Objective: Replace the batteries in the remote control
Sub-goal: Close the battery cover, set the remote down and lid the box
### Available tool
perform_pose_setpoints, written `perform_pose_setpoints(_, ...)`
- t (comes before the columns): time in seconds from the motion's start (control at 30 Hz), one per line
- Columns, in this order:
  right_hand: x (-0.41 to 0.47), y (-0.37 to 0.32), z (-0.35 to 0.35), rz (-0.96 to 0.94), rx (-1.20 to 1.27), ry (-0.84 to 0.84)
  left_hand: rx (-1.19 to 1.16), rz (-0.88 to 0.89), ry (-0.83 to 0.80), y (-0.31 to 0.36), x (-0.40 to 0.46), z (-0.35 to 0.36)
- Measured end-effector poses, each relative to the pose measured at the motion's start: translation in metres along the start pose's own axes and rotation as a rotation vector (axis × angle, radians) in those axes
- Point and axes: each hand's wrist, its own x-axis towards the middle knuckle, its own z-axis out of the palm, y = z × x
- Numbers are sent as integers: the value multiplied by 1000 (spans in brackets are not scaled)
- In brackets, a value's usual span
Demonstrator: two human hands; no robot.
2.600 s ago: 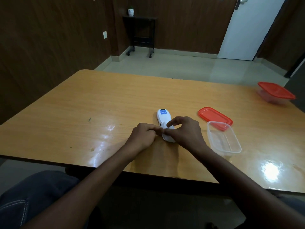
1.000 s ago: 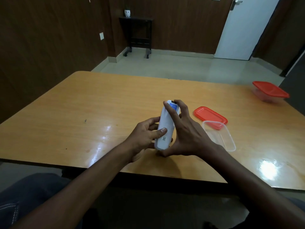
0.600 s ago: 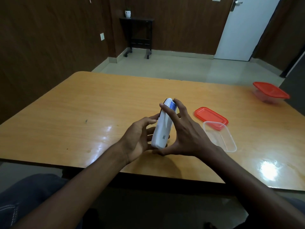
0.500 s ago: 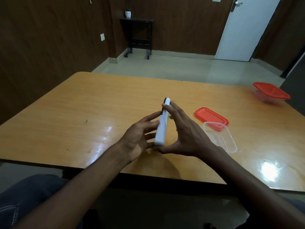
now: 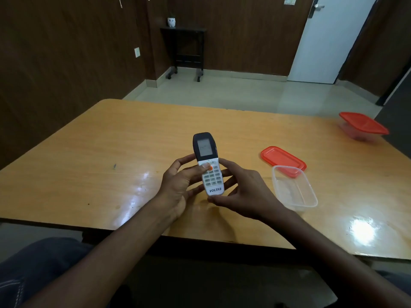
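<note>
A white remote control (image 5: pixel 209 165) with a dark screen end and grey buttons is held above the wooden table (image 5: pixel 111 152), face up toward me. My left hand (image 5: pixel 180 185) grips its left side, thumb resting on the orange button. My right hand (image 5: pixel 242 192) holds its lower right edge with thumb and fingers. The screen shows faint digits. No batteries are visible.
An open clear plastic box (image 5: pixel 294 188) sits just right of my right hand, its red lid (image 5: pixel 282 157) lying behind it. A second box with a red lid (image 5: pixel 362 125) stands at the far right. The table's near edge runs under my forearms.
The remote lay back-up on the table, then both hands lifted it and rolled it over; now its button face points up and my left thumb is on the orange button.
</note>
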Motion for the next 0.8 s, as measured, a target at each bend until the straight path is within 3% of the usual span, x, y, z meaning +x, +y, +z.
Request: perform_pose_setpoints(0.8,-2,-5,10,152,-86,255,63,-19,-9,0,-5,6)
